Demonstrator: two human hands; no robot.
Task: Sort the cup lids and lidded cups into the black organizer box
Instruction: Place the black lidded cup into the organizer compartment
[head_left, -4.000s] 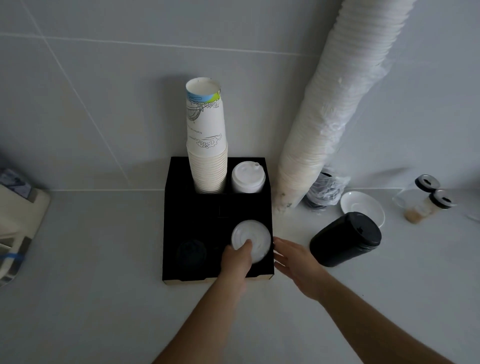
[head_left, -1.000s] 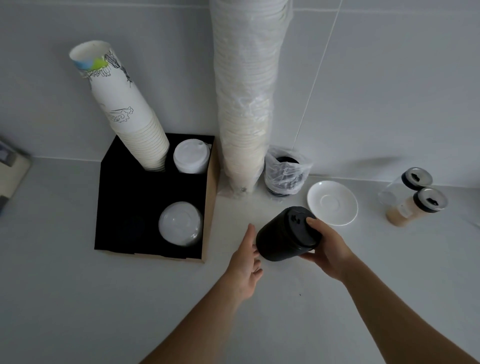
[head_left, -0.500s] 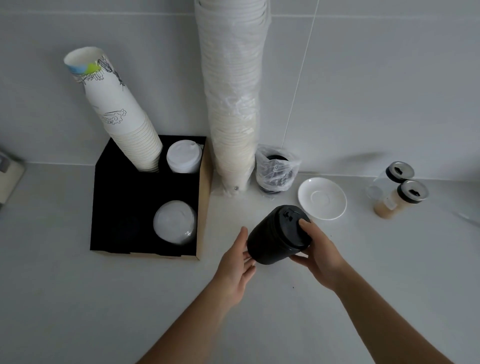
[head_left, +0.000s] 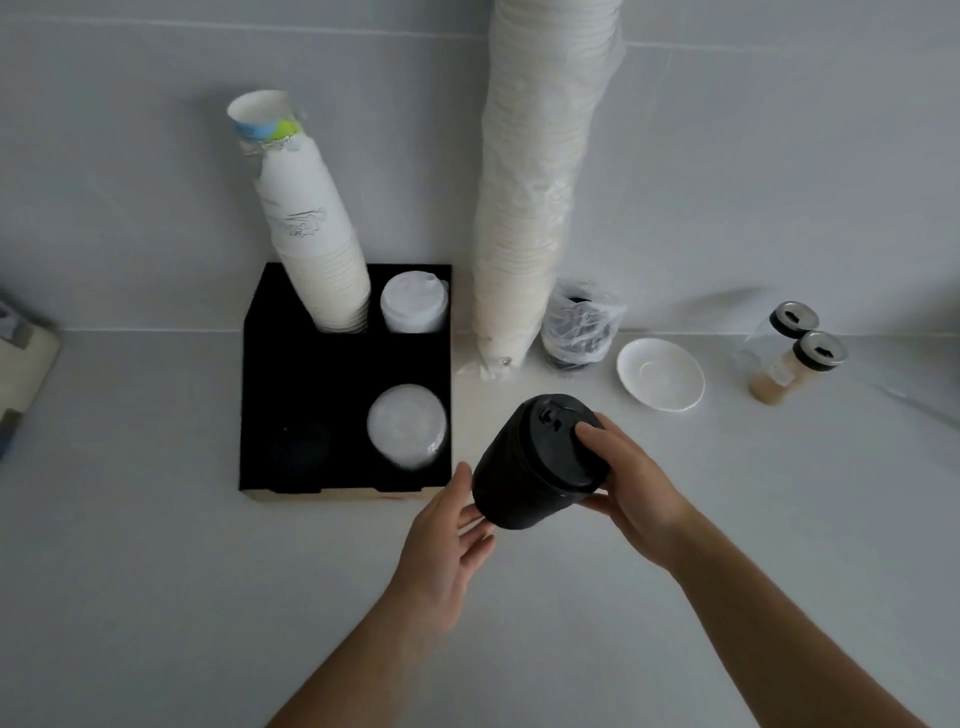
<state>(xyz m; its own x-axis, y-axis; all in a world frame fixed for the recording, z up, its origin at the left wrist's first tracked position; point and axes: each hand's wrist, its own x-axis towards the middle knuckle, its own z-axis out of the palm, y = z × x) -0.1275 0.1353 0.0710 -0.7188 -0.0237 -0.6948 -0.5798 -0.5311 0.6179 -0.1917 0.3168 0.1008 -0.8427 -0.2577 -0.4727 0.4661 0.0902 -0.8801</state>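
Both hands tend the black lidded cup (head_left: 530, 467): right hand (head_left: 631, 486) grasps its lid end, left hand (head_left: 449, 535) lies open beneath, ready to steady it toward the black organizer box (head_left: 311, 374) beyond the left fingertips.

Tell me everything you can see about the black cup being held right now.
The black cup is matte black all over, with a fitted black lid that has a raised rim and a small sip tab near its far edge. It is lifted off the counter and tilted, lid toward the camera and right, base down and left. The right hand grips it at the lid, one finger lying across the top. The left hand is open beside its base, fingertips at the wall. It hangs just right of the black organizer box.
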